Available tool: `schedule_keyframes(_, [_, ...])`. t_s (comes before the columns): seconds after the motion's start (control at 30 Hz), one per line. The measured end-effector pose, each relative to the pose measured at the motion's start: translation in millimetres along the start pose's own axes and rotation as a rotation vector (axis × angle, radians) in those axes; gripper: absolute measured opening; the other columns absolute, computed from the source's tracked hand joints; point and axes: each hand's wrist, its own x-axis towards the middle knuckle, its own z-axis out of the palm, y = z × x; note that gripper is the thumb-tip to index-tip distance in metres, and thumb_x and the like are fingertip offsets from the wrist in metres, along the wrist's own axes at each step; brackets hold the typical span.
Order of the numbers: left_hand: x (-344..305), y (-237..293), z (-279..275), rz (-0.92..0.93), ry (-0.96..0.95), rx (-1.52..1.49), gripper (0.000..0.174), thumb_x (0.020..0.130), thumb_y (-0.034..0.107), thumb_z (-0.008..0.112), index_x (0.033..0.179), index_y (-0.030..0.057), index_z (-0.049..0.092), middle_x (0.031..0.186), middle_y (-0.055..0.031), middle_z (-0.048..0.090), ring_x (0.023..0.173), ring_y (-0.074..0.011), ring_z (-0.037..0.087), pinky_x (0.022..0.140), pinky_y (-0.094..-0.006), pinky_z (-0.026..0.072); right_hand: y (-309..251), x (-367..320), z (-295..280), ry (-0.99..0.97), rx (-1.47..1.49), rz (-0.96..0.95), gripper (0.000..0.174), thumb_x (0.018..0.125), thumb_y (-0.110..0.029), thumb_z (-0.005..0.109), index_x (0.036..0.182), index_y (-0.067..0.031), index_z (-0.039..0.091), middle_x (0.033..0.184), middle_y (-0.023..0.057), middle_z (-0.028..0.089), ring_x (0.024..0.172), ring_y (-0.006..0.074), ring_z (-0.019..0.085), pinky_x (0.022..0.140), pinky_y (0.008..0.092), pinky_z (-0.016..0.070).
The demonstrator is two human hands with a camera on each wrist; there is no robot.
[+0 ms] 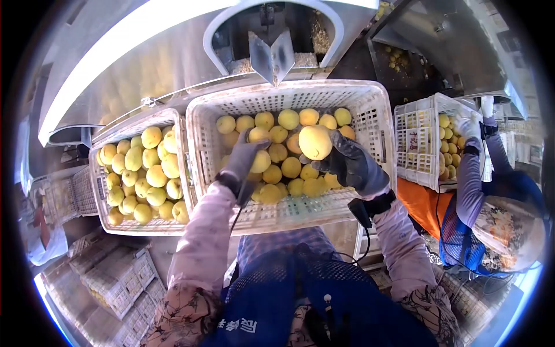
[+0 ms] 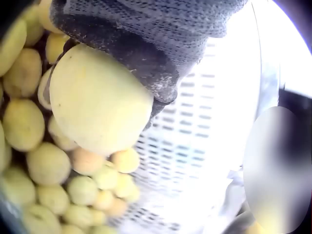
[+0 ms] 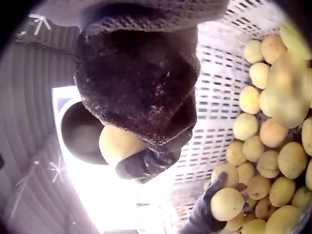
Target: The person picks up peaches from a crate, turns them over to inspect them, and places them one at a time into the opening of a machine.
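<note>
Over the middle white crate (image 1: 289, 217), the gloved right hand (image 1: 355, 165) grips a large yellow fruit (image 1: 315, 142) above the other fruit. The gloved left hand (image 1: 245, 156), at the crate's left part, has its fingers curled round a yellow fruit (image 1: 260, 162). The left wrist view shows the left hand (image 2: 141, 44) against its fruit (image 2: 97, 100). In the right wrist view the right hand (image 3: 139, 87) partly covers its fruit (image 3: 119, 145), while the left hand (image 3: 204, 212) holds its own fruit (image 3: 227, 204) lower down.
A second crate (image 1: 180, 144), full of yellow fruit (image 1: 151, 137), adjoins on the left. Metal machinery (image 1: 173, 46) with a divider plate (image 1: 272, 58) stands beyond. To the right, another person (image 1: 503, 220) reaches to a crate (image 1: 416, 141). Stacked crates (image 1: 115, 283) stand lower left.
</note>
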Motion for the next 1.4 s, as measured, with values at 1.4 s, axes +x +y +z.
schedule_keyframes(1.4, [-222.5,75.7,-125.3,0.022,-0.165,-0.682,0.058,0.082,0.008,0.085,0.132,0.0075,0.056,0.113,-0.0155,0.075,0.102,-0.0251,0.073,0.091,-0.0365,0.0614,-86.8,155.4,140.1,0.780,-1.209,-0.834,0.065,0.079,-0.024,0.087,0.133,-0.0009,0.058,0.127,0.0233,0.061,0.112,0.0432,0.063,0.097,0.0455,0.0529])
